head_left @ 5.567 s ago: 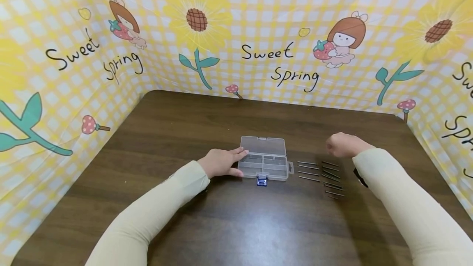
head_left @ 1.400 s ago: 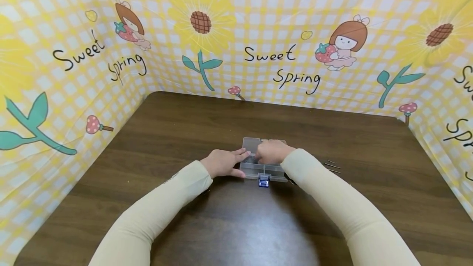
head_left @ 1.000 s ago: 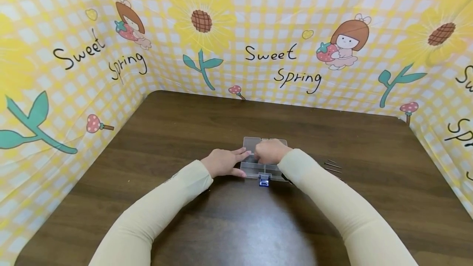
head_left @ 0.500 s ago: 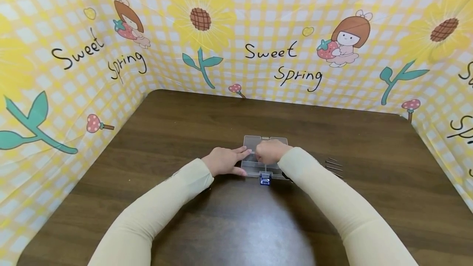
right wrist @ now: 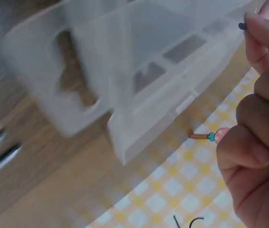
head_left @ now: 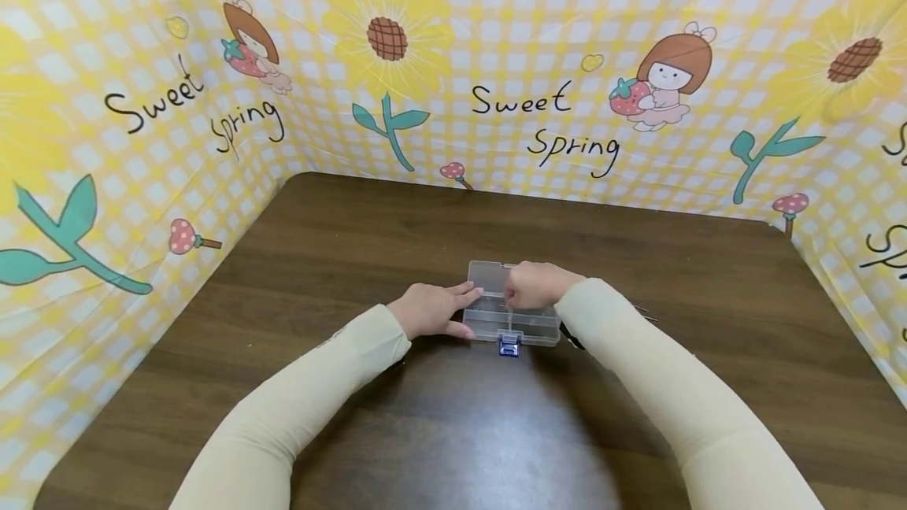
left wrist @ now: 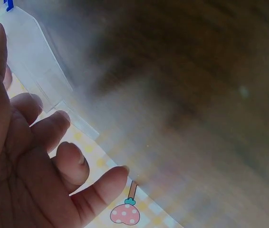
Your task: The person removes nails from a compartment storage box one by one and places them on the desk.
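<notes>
A clear plastic compartment box (head_left: 534, 341) lies on the table, its lid (head_left: 487, 274) folded back and a blue latch (head_left: 509, 347) at the front. Against its left end rests my left hand (head_left: 425, 309), fingers extended and spread, thumb near the front corner. My right hand (head_left: 542, 286) is over the back compartments, thumb and forefinger together. In the right wrist view they pinch a nail, whose small dark head (right wrist: 242, 26) pokes out; its shaft is mostly hidden. A few nails (head_left: 646, 314) show past the right sleeve, and two lie beside the box's hanging tab in the right wrist view.
The dark wooden table (head_left: 368, 227) is enclosed at the back and sides by yellow checked cloth (head_left: 496, 38). My right forearm passes above the table right of the box and hides part of that area.
Over five seconds the right hand has gone from beyond the nails to over the box, and fewer nails show on the right. In the last half second it shifted slightly right. The left hand stayed.
</notes>
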`<action>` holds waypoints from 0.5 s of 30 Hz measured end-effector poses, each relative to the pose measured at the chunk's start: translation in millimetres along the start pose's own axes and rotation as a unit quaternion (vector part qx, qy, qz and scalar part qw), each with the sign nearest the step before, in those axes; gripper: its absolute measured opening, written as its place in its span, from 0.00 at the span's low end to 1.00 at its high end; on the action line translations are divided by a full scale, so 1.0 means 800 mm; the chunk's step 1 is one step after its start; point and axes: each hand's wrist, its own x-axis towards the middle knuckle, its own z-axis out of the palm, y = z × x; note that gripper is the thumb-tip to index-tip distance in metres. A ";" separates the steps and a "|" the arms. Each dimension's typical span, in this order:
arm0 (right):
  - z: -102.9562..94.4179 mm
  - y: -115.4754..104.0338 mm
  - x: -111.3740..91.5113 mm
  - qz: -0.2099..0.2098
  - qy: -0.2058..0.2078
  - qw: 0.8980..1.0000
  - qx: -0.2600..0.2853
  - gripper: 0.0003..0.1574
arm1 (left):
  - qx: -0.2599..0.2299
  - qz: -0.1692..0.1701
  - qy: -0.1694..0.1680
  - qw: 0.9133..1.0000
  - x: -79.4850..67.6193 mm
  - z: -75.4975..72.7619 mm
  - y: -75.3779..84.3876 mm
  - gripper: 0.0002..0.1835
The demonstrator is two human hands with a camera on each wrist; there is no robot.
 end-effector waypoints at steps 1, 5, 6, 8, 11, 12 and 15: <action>-0.001 0.002 -0.004 -0.007 0.007 1.000 0.003 0.10 | 0.001 0.001 0.000 1.000 0.000 0.000 0.000 0.43; -0.002 0.013 -0.018 -0.042 0.031 0.998 0.031 0.14 | 0.004 -0.001 0.000 1.000 0.001 -0.001 0.001 0.44; -0.001 0.016 -0.022 -0.048 0.032 0.997 0.043 0.15 | 0.003 -0.001 0.001 1.000 0.001 -0.001 0.001 0.44; 0.001 0.023 -0.030 -0.058 0.033 0.995 0.069 0.16 | 0.000 -0.001 0.001 1.000 0.001 -0.001 0.001 0.44; 0.005 0.033 -0.045 -0.069 0.031 0.992 0.099 0.15 | -0.007 0.000 -0.002 1.000 0.001 -0.001 0.001 0.43; 0.007 0.037 -0.050 -0.072 0.033 0.991 0.104 0.15 | -0.007 0.000 -0.003 1.000 0.001 -0.001 0.002 0.43; 0.013 0.048 -0.069 -0.078 0.041 0.990 0.113 0.13 | -0.008 0.001 -0.007 1.000 0.001 -0.001 0.002 0.43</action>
